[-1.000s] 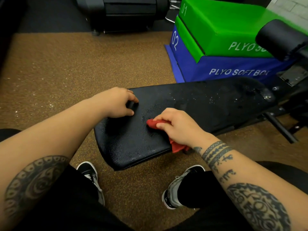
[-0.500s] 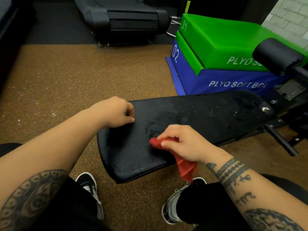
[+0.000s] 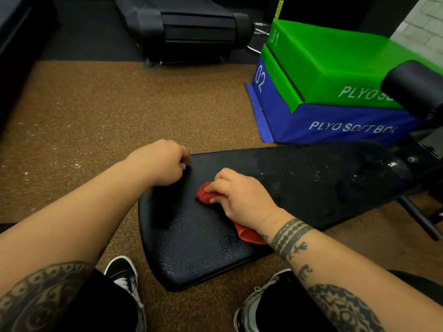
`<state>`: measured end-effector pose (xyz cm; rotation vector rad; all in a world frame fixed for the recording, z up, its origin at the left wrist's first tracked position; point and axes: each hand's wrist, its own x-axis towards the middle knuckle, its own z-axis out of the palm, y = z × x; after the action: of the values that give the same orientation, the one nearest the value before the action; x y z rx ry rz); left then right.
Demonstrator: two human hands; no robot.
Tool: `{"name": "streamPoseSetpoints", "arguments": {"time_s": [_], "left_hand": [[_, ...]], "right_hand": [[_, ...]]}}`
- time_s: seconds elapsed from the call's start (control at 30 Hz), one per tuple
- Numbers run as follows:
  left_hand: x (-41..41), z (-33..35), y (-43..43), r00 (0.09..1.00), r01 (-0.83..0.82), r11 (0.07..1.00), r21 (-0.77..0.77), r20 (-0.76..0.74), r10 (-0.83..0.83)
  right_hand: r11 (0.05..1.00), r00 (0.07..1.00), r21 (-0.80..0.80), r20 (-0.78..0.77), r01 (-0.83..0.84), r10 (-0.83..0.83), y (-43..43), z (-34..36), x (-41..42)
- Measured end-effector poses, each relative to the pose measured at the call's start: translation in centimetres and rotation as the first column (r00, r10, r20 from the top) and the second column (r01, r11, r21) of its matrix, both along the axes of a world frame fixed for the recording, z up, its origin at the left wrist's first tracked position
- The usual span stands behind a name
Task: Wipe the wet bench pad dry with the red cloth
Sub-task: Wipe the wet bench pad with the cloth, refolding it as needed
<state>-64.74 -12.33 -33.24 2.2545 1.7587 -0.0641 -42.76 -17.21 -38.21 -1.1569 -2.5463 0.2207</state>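
Note:
A long black bench pad (image 3: 299, 178) runs from near my feet off to the right, with water droplets scattered over its far half. My right hand (image 3: 239, 197) presses a bunched red cloth (image 3: 205, 194) onto the near half of the pad; a corner of the cloth sticks out under my wrist. My left hand (image 3: 160, 164) rests on the pad's far left edge with curled fingers gripping it. The near end of the pad looks darker and smoother than the spotted far end.
Stacked green (image 3: 335, 65) and blue plyo soft boxes (image 3: 335, 125) stand behind the bench. A black roller pad (image 3: 414, 85) and the bench frame (image 3: 419, 219) are at the right. A black machine (image 3: 191, 27) sits at the back. My shoes (image 3: 124, 276) stand on brown rubber flooring.
My right hand has slid the red cloth back up and leftward across the pad after dipping toward the near edge. My left hand has kept its hold on the pad's edge.

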Motion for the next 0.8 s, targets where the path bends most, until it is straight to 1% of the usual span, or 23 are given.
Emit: {"name": "streamPoseSetpoints", "arguments": {"time_s": [0.1, 0.17, 0.27, 0.33, 0.37, 0.43, 0.5, 0.53, 0.57, 0.6, 0.63, 0.67, 0.7, 0.73, 0.8], "left_hand": [[0.1, 0.4, 0.6, 1.000, -0.021, 1.000, 0.010, 0.019, 0.021], [0.4, 0.7, 0.9, 0.999, -0.032, 0.999, 0.023, 0.043, 0.031], [0.7, 1.3, 1.2, 0.995, -0.071, 0.997, 0.037, 0.074, 0.068], [0.6, 1.6, 1.4, 0.991, -0.099, 0.994, 0.044, 0.098, 0.095], [0.6, 1.7, 1.5, 0.987, -0.112, 0.992, 0.050, 0.119, 0.106], [0.7, 1.9, 1.8, 0.976, -0.136, 0.989, 0.055, 0.176, 0.125], [1.2, 2.3, 2.1, 0.945, -0.176, 0.984, 0.030, 0.284, 0.161], [1.7, 2.4, 2.2, 0.906, -0.195, 0.981, -0.010, 0.380, 0.184], [2.2, 2.5, 2.1, 0.835, -0.204, 0.975, -0.086, 0.504, 0.219], [2.9, 2.6, 1.9, 0.729, -0.197, 0.963, -0.184, 0.630, 0.269], [3.4, 2.6, 1.6, 0.602, -0.179, 0.941, -0.289, 0.724, 0.337], [3.9, 2.7, 1.4, 0.467, -0.154, 0.914, -0.375, 0.788, 0.401], [4.3, 2.7, 1.2, 0.353, -0.137, 0.896, -0.422, 0.824, 0.442], [4.5, 2.7, 1.2, 0.282, -0.138, 0.890, -0.434, 0.845, 0.455], [4.6, 2.7, 1.1, 0.213, -0.164, 0.895, -0.415, 0.871, 0.443]], "right_hand": [[0.995, 0.995, 0.021, -0.036, 0.096, -0.095, 1.8, 0.0, -0.7], [0.989, 0.989, 0.020, -0.030, 0.144, -0.143, 3.5, 0.4, -1.4], [0.971, 0.971, -0.002, 0.028, 0.239, -0.239, 6.7, 1.4, -1.9], [0.938, 0.935, -0.016, 0.089, 0.345, -0.343, 8.8, 2.1, -1.6], [0.913, 0.913, -0.043, 0.075, 0.405, -0.401, 9.7, 2.6, -1.3], [0.856, 0.857, -0.123, -0.062, 0.502, -0.512, 10.7, 3.9, -0.9], [0.811, 0.772, -0.238, -0.252, 0.534, -0.583, 11.1, 5.2, -0.9], [0.791, 0.717, -0.322, -0.338, 0.520, -0.609, 10.9, 5.8, -1.1], [0.768, 0.651, -0.431, -0.416, 0.474, -0.635, 10.6, 6.3, -1.5], [0.731, 0.567, -0.566, -0.480, 0.382, -0.669, 10.1, 6.7, -2.1], [0.676, 0.469, -0.697, -0.526, 0.241, -0.709, 9.5, 7.0, -2.6], [0.613, 0.371, -0.788, -0.552, 0.061, -0.747, 8.9, 7.2, -3.1], [0.563, 0.286, -0.821, -0.565, -0.097, -0.774, 8.3, 7.3, -3.4], [0.550, 0.248, -0.815, -0.579, -0.181, -0.776, 7.8, 7.2, -3.5], [0.617, 0.286, -0.773, -0.630, -0.145, -0.722, 7.0, 7.1, -3.3]]}}
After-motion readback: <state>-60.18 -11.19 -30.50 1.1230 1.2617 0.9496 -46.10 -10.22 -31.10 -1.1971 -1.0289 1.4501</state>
